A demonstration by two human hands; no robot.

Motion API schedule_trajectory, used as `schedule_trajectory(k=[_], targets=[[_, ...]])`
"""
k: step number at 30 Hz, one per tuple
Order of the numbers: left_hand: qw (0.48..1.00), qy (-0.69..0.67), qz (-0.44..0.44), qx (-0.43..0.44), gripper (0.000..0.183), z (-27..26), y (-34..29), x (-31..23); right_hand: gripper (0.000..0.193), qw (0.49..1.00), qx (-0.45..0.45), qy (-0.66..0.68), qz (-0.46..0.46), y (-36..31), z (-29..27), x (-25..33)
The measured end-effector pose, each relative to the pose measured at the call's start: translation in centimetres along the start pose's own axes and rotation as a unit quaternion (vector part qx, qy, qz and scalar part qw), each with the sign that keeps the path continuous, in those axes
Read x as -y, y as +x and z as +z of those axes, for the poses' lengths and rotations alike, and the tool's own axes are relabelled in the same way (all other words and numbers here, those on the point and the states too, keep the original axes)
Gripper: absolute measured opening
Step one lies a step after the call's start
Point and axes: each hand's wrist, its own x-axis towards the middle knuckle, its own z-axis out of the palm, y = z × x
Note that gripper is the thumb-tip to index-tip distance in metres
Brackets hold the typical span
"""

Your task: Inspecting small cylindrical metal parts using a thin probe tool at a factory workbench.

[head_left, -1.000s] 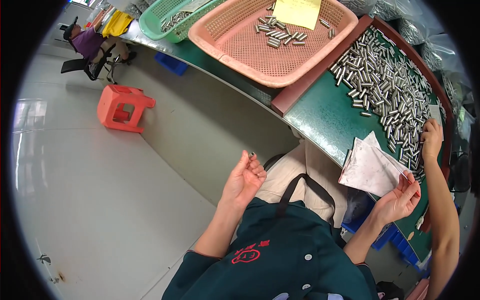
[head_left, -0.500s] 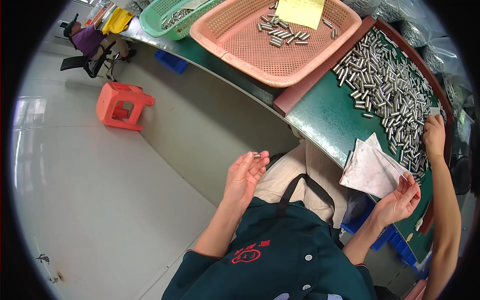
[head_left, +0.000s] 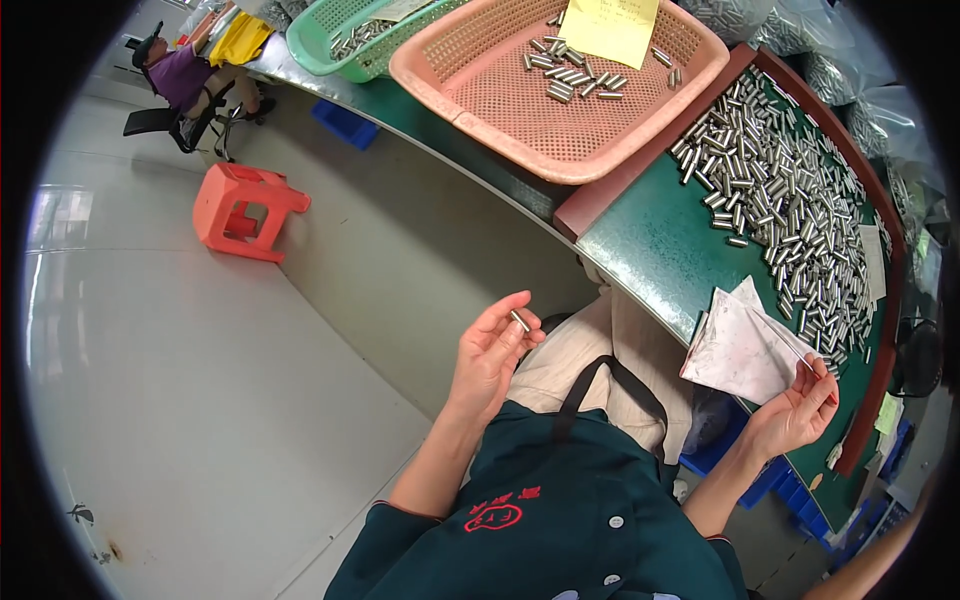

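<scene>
A small shiny metal cylinder (head_left: 520,321) is held in the fingers of my left hand (head_left: 490,355), above my lap and off the table. My right hand (head_left: 798,412) is at the table's near edge, its fingertips closed on the right corner of a smudged whitish cloth (head_left: 740,345). The cloth lies folded, with some red along its edge. Beyond it, a large heap of similar metal cylinders (head_left: 775,190) spreads over the green tabletop (head_left: 635,235). Whether my right fingers hold anything besides the cloth is unclear.
A pink perforated basket (head_left: 560,165) holds several cylinders and a yellow note (head_left: 610,30). Beside it stands a green basket (head_left: 350,65). A brown rim (head_left: 885,340) borders the table. A red stool (head_left: 245,212) stands left. Another person's forearm (head_left: 880,555) shows lower right; someone sits far left.
My left fingers have turned the cylinder to a slant. My right hand stays nearly still at the cloth. The other person's hand has withdrawn from the heap toward the lower right.
</scene>
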Motion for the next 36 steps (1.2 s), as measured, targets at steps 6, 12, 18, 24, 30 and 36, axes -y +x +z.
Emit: schedule_trajectory(k=[6,12,18,24,30,36], targets=[[0.999,0.028,0.011,0.014,0.031,-0.1,0.1,-0.1,0.014,1.000,-0.006,-0.004,0.004,-0.1,0.4,-0.1],[0.998,0.058,0.026,0.021,0.032,1.0,0.1,-0.3,0.012,1.000,-0.015,0.004,-0.005,0.1,0.2,0.6],[0.845,0.417,0.334,0.018,0.033,5.6,0.3,-4.6,0.009,0.999,-0.047,0.026,0.009,-0.1,0.4,0.0],[0.566,0.619,0.540,0.075,0.020,13.8,5.3,-10.1,0.007,0.998,-0.037,0.054,0.001,0.1,0.1,0.5],[0.462,0.723,0.513,0.027,0.016,16.0,10.0,-11.3,0.004,0.996,-0.025,0.079,0.014,0.1,0.0,0.6],[0.476,0.722,0.502,0.014,0.014,14.7,12.7,-12.0,0.005,0.995,0.001,0.099,0.032,0.0,-0.1,0.9]])
